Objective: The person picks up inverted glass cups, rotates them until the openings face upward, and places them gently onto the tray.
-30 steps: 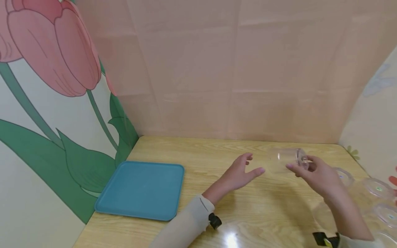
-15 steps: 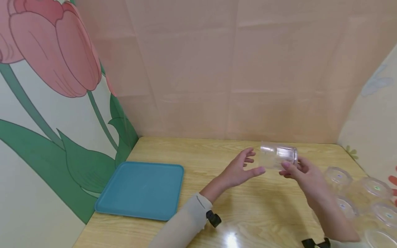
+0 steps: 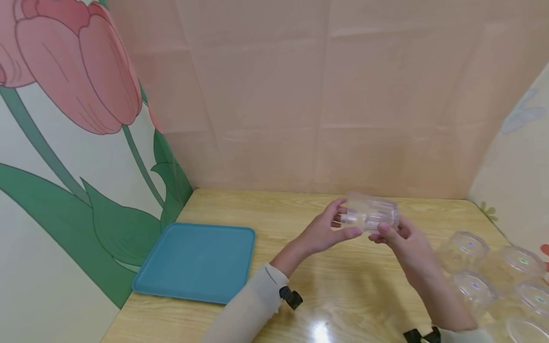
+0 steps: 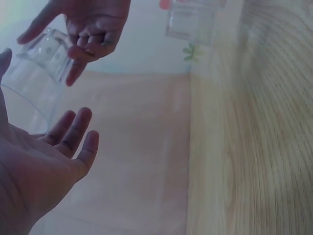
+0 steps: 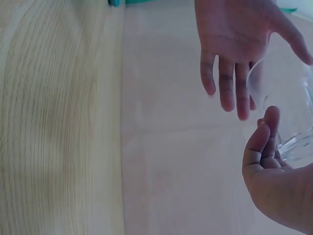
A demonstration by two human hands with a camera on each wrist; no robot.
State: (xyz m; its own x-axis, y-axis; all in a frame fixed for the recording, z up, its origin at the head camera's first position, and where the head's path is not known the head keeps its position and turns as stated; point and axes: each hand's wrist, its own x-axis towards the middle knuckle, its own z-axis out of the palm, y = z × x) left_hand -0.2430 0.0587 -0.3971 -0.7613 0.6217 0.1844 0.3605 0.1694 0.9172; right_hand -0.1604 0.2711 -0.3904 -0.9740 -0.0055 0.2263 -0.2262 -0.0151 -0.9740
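Observation:
A clear drinking glass (image 3: 370, 212) lies sideways in the air above the table, mouth to the left. My right hand (image 3: 406, 245) grips it near the thick base, thumb on the near side. At the mouth end, my left hand (image 3: 320, 232) is spread with thumb and fingers apart around the rim. The left wrist view has those left fingers relaxed beside the glass (image 4: 41, 61); whether they touch it I cannot tell. From the right wrist, the glass (image 5: 288, 93) shows between both hands, partly cut off by the frame edge.
Several upside-down clear glasses (image 3: 475, 286) stand at the table's right side, near my right forearm. A blue rectangular tray (image 3: 197, 262) lies at the left of the wooden table (image 3: 343, 305). A pinkish sheet (image 3: 266, 95) hangs behind the table, with painted walls on both sides.
My right hand has carried the glass leftward from near the standing glasses to the left hand. The left hand stays nearly in place, with the rim now between its thumb and fingers.

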